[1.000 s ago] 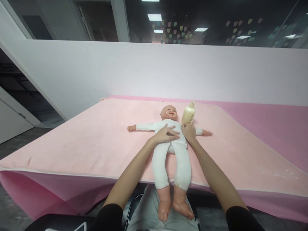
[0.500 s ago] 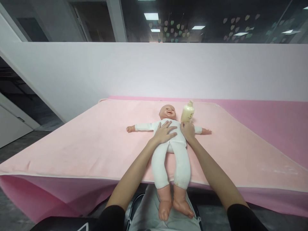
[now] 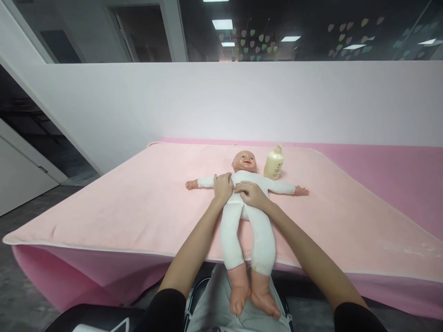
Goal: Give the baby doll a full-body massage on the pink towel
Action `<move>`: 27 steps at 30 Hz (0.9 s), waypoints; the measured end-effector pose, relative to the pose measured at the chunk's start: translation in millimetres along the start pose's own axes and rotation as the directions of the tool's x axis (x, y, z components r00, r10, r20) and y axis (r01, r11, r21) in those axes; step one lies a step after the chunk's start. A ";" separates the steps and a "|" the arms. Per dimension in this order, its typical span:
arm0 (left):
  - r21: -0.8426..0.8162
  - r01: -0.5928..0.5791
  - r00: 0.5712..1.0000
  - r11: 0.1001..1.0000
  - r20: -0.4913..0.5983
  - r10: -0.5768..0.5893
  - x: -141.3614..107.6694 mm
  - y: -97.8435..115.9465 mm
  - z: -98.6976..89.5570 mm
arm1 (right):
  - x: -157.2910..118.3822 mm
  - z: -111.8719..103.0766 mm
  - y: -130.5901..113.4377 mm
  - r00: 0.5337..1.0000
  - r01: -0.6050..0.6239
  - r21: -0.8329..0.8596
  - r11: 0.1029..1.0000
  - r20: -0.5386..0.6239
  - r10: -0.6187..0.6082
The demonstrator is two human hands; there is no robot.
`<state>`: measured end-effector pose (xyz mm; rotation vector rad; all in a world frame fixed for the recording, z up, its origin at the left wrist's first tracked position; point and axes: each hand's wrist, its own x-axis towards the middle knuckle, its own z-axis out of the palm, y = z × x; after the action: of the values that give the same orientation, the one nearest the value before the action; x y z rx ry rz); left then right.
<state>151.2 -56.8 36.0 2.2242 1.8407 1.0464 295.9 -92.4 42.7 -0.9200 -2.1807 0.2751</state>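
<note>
A baby doll [image 3: 265,230] in a white cloth suit lies on its back, arms spread and head away from me. Its bare feet hang over the table's front edge above my lap. My left hand [image 3: 223,186] is curled round the doll's side, just under its arm at the left of the picture. Across the doll's chest and belly lies my right hand [image 3: 254,194], its fingers stretched toward my left hand. A pale yellow pump bottle [image 3: 273,163] stands upright beside the doll's head, apart from both hands.
A light pink cover [image 3: 138,203] with a white edge lies over the table. Darker pink cloth [image 3: 398,184] shows at the right and hangs below the front. Behind the table rises a white wall [image 3: 242,101] with dark glass above it.
My left hand has moved from flat on the chest to the doll's side at the left. My right hand has come from the opposite side onto the chest and belly.
</note>
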 end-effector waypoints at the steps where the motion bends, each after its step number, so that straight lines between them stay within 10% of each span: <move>1: 0.004 0.001 1.000 1.000 -0.009 -0.001 0.2 -0.6 -0.2 | 1.2 0.3 2.2 1.000 -0.030 0.008 1.000 -0.009 0.030; 19: -0.107 -0.146 0.971 0.984 0.174 0.163 -5.5 15.9 -17.4 | -6.2 -19.5 49.4 0.817 -0.533 -0.095 0.841 -0.319 0.481; 22: -0.321 -0.238 0.864 0.917 0.361 0.351 -7.2 24.4 -24.3 | -8.5 -20.6 59.8 0.797 -0.577 -0.158 0.802 -0.324 0.509; 27: -0.607 -0.244 0.542 0.756 0.561 0.625 -10.2 34.7 -31.7 | -8.9 -20.0 66.4 0.791 -0.586 -0.184 0.789 -0.339 0.509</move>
<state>163.0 -86.9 71.6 2.3126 0.5835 0.3785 349.5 -52.4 22.0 -1.6618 -1.6719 0.1010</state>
